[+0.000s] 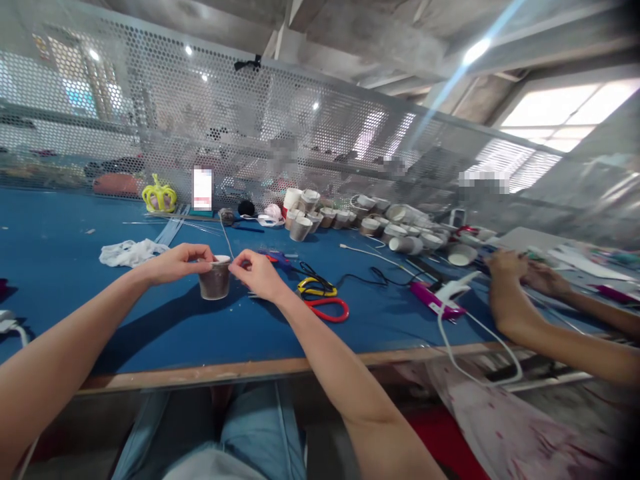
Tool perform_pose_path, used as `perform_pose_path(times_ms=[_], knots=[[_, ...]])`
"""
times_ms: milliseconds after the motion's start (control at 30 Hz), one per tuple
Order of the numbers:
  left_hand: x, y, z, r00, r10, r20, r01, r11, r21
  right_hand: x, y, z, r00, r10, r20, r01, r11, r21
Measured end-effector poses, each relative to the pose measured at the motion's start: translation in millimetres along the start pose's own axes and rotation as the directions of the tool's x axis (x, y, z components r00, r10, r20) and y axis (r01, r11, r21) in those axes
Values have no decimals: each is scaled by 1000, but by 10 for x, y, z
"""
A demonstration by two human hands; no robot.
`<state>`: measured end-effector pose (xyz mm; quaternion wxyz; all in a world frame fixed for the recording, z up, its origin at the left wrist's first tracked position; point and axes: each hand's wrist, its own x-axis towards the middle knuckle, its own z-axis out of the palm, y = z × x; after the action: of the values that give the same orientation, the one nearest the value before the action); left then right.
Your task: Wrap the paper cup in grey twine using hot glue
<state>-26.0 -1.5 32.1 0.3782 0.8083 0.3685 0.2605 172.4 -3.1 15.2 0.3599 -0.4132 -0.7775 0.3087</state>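
Note:
A small brownish-grey cup [215,283] with a white rim stands upright on the blue table in front of me. My left hand [187,262] grips its rim from the left, thumb and fingers closed on it. At the cup's right edge my right hand [256,272] is closed in a pinch. A thin grey strand of yarn [226,237] runs from a small grey yarn ball [227,216] behind the cup down to my right fingertips. Whether those fingers also touch the cup is hard to see.
Scissors with red handles [330,310] and yellow-handled scissors [317,288] lie right of my right hand. Several similar cups [301,228] cluster at the back. A purple glue gun [437,301] and a co-worker's hands [507,265] are at right. White cloth [131,253] lies left.

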Motion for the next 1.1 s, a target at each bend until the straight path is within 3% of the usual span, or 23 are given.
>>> perform_pose_path(times_ms=[100,167,300,800,1100], knots=[[-11,7,-10,1000,-2,30,3,1000,-8,-17,-46,-80,995,74,68,-84,984,157],[-14,12,-13,999,-8,38,8,1000,-15,-21,-65,-113,997,63,35,-68,982,179],[-16,24,-15,998,-12,64,15,999,-37,-20,-78,-131,999,25,-37,-20,991,136],[-12,-30,-34,993,-21,114,32,995,-99,-2,34,-110,993,-17,116,9,998,68],[-25,-2,-47,992,-32,119,37,999,-38,3,29,-58,995,-21,102,14,997,70]])
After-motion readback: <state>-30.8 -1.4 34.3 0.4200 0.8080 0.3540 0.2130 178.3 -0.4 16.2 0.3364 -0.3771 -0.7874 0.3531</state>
